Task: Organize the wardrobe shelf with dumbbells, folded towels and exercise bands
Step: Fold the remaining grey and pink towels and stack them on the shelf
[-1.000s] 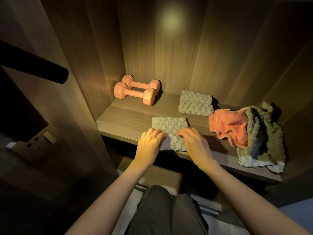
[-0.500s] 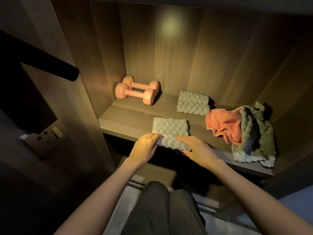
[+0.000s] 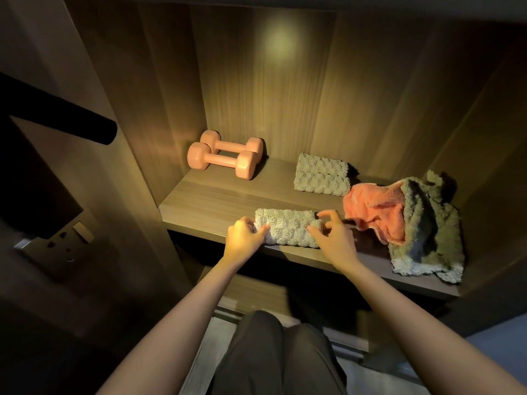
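A folded grey-green towel (image 3: 286, 228) lies near the front edge of the wooden shelf (image 3: 205, 201). My left hand (image 3: 243, 239) grips its left end, thumb on top. My right hand (image 3: 333, 236) pinches its right end, thumb on the front and fingers arched over it. A second folded grey-green towel (image 3: 322, 178) sits behind it. Two pink dumbbells (image 3: 225, 159) lie side by side in the back left corner. A crumpled orange towel (image 3: 373, 208) and a crumpled green towel (image 3: 427, 226) are heaped at the right. No exercise bands are visible.
Wooden walls close the shelf on the left, back and right. A black rod (image 3: 57, 121) juts in from the left, above a wall socket (image 3: 71, 238). My knees (image 3: 279, 354) are below the shelf's front edge.
My hands slid from the towel's near edge to its two ends. The towel now lies as a narrower, longer bundle along the shelf front.
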Tool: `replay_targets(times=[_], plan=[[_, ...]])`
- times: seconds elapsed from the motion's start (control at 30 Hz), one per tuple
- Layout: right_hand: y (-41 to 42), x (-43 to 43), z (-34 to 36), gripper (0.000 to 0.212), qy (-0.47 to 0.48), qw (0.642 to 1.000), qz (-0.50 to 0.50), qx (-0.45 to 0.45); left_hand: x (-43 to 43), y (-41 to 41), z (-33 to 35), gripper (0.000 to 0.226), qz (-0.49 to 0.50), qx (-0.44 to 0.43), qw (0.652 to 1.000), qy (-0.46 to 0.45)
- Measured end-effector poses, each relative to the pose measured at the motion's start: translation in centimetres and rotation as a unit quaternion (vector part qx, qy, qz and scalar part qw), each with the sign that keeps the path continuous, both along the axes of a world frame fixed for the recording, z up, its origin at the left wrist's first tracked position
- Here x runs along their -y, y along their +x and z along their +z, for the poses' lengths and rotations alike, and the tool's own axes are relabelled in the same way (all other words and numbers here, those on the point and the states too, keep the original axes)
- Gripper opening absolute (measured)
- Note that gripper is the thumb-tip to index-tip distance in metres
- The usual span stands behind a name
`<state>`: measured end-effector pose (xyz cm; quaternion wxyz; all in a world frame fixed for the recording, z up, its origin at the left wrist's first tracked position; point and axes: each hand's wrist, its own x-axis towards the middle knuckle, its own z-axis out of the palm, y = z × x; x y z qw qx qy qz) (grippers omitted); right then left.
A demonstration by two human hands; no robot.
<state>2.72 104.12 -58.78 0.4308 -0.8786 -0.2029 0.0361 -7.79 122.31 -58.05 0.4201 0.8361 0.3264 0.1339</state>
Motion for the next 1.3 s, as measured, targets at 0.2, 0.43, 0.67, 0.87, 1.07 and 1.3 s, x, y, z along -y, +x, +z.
replay_targets(times=[0.2, 0.43, 0.67, 0.87, 1.07, 1.3], plan=[[-0.3, -1.5, -0.3, 0.028, -0.093, 0.984, -0.011, 0.152, 0.6, 0.1, -0.5, 0.035, 0.012, 0.053, 0.983, 0.174], [0.2, 0.0, -0.6, 0.034, -0.222, 0.914, 0.151, 0.304, 0.2, -0.6, -2.1, 0.035, -0.213, 0.126, 0.911, 0.331], [-0.3, 0.5, 0.4, 0.057, -0.238, 0.924, 0.219, 0.206, -0.2, -2.0, -2.2, 0.056, -0.26, 0.086, 0.913, 0.302], [-0.8, 2.3, 1.1, 0.052, -0.269, 0.929, 0.226, 0.119, -0.4, -2.6, -1.2, 0.039, -0.289, 0.076, 0.911, 0.285], [-0.4, 2.7, 1.6, 0.035, -0.113, 0.978, 0.147, -0.093, 0.2, -1.9, 0.5, 0.03, -0.234, 0.018, 0.968, 0.087], [0.5, 1.8, 1.1, 0.029, -0.021, 0.996, 0.017, -0.089, 1.1, 1.0, 0.0, 0.046, -0.069, -0.014, 0.997, 0.017]])
